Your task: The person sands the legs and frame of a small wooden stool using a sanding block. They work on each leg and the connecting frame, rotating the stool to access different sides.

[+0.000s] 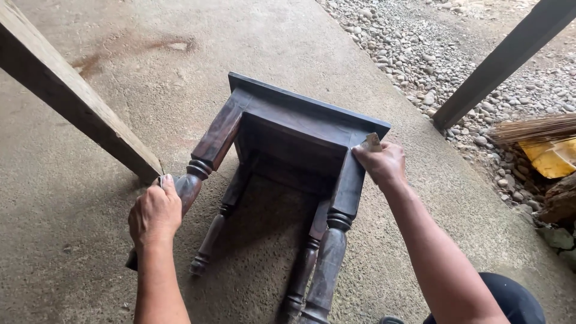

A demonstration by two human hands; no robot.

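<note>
Nearest, the left hand is closed around a turned leg of the dark wooden stool, steadying it. The stool lies tipped on its side on the concrete floor, legs pointing toward the person. Beyond, the right hand pinches a small scrap of sandpaper against the corner where leg meets seat. Sanding here probably goes best with short strokes along the grain and a firm bracing grip. Farther off lie gravel, a broom and slanting posts.
</note>
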